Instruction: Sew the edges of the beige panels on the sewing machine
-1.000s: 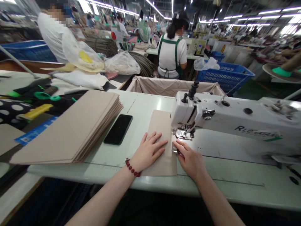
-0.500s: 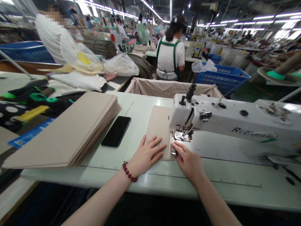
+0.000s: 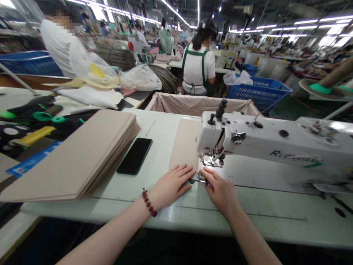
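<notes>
A beige rectangular panel (image 3: 184,145) lies on the sewing table under the presser foot (image 3: 211,161) of a white sewing machine (image 3: 275,145). My left hand (image 3: 171,184) lies flat with fingers spread on the panel's near end. My right hand (image 3: 222,191) rests beside it, fingertips pressed against the panel's edge just in front of the needle. A red bead bracelet (image 3: 149,202) circles my left wrist.
A thick stack of beige panels (image 3: 79,154) and a black phone (image 3: 135,155) lie to the left. A fabric-lined bin (image 3: 198,103) stands behind the table, a blue crate (image 3: 259,92) farther back. Two people in white tops work at other tables.
The beige panel has fed away from me under the presser foot; its near end now sits under my fingers. Both hands followed it forward slightly.
</notes>
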A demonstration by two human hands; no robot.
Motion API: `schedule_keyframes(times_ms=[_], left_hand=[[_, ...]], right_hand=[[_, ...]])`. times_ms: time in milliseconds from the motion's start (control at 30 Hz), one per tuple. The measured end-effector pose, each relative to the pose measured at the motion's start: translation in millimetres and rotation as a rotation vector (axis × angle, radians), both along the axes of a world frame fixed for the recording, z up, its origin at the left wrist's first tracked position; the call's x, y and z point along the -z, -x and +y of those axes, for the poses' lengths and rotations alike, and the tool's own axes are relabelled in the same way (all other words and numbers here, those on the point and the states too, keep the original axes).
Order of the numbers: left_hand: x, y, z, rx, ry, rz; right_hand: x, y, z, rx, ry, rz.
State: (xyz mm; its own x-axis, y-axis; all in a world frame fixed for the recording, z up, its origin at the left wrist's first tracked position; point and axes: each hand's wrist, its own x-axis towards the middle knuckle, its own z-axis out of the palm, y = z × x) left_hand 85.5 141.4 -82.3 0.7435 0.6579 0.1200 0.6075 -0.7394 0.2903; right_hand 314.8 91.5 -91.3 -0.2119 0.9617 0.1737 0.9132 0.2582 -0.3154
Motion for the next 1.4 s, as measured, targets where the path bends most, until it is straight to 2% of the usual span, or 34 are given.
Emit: schedule_keyframes(times_ms=[200, 400, 567, 1400], left_hand=[[0.5, -7, 18, -0.033, -0.002, 0.013], [7.4, -13, 30, -0.078, -0.027, -0.005], [10.9, -14, 30, -0.1, -0.044, -0.035], [9.4, -16, 30, -0.118, -0.042, -0.036]], right_hand=[[3.2, -1, 0, -0.002, -0.02, 0.026], [3.2, -1, 1, -0.003, -0.018, 0.028], [1.8, -1, 1, 0.002, -0.021, 0.022], [3.7, -1, 1, 0.006, -0.008, 0.016]])
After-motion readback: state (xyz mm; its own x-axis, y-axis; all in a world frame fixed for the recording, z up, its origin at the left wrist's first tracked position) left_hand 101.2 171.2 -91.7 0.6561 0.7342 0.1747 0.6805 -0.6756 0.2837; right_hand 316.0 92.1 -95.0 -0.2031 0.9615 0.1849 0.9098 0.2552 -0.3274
